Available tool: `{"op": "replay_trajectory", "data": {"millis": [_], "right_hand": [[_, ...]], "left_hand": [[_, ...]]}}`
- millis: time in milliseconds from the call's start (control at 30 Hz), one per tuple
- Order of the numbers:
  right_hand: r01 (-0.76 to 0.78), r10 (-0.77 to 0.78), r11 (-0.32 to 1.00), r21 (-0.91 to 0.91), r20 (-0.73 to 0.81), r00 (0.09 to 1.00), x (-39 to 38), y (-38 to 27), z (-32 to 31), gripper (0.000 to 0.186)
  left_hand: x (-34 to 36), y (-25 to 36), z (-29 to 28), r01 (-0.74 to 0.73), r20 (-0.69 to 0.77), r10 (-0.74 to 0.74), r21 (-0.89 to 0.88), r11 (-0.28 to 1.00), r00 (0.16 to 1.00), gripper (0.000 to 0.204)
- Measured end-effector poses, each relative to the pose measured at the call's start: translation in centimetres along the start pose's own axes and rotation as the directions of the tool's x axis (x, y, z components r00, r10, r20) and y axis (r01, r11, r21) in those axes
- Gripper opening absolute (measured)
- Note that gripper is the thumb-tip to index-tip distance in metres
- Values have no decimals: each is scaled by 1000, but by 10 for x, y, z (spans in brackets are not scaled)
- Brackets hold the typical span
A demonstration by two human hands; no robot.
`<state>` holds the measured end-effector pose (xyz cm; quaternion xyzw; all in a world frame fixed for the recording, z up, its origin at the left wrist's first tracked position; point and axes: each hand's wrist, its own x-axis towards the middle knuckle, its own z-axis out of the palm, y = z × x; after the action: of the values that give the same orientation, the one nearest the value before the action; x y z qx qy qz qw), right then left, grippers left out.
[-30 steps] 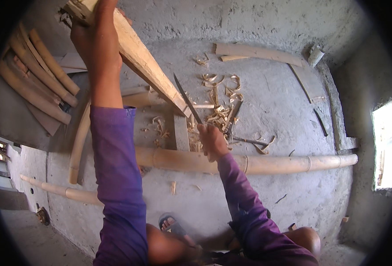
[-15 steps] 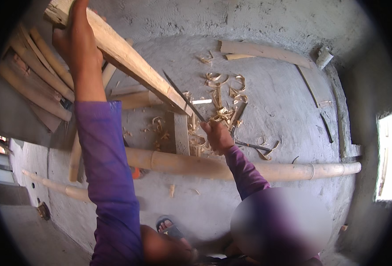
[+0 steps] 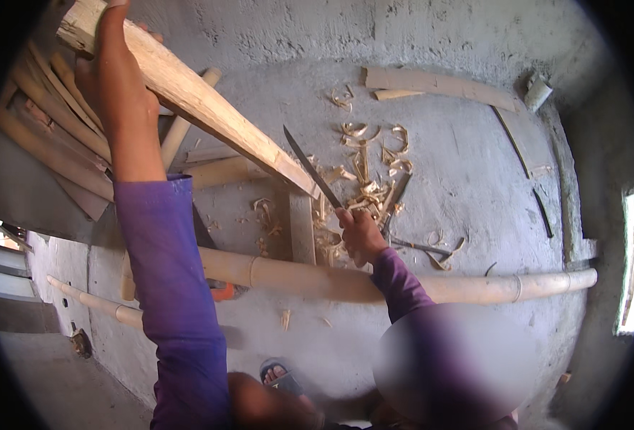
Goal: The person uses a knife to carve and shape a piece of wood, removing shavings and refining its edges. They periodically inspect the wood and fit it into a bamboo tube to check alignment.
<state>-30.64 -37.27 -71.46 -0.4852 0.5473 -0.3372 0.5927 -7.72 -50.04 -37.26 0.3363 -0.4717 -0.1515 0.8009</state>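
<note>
My left hand [image 3: 116, 93] is closed round the raised upper end of a long pale wooden piece [image 3: 209, 107], which slants down to the right. Its lower end rests at the top of an upright-looking short board [image 3: 302, 229]. My right hand [image 3: 360, 236] grips a long dark-bladed knife [image 3: 306, 161], whose blade points up and left beside the wood's lower part. Curly pale shavings [image 3: 363, 158] lie on the floor beyond and around the knife. A long bamboo pole [image 3: 474, 289] lies crosswise just below my right hand.
Split bamboo lengths [image 3: 59, 165] are piled at the left. Flat boards [image 3: 439, 82] lie near the far wall by a pale cylinder [image 3: 538, 93]. An orange object [image 3: 222, 292] shows beside my left sleeve, and a thinner bamboo pole [image 3: 88, 297] lies behind that arm.
My left hand and the upper end of the wood have moved left in the picture. The knife has shifted right, its tip now a little away from the wood.
</note>
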Motion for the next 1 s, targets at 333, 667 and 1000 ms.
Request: {"op": "replay_trajectory", "data": {"millis": [333, 667, 1000], "right_hand": [[219, -290, 900, -376, -143, 946, -1, 10, 8, 42], [265, -422, 760, -593, -141, 895, -12, 3, 11, 41], [168, -336, 796, -582, -194, 922, 4, 15, 11, 46]], "left_hand": [[-4, 0, 2, -57, -22, 57, 14, 998, 998, 34], [-18, 8, 8, -49, 37, 50, -19, 999, 998, 29], [-33, 23, 8, -83, 64, 87, -58, 995, 994, 40]]}}
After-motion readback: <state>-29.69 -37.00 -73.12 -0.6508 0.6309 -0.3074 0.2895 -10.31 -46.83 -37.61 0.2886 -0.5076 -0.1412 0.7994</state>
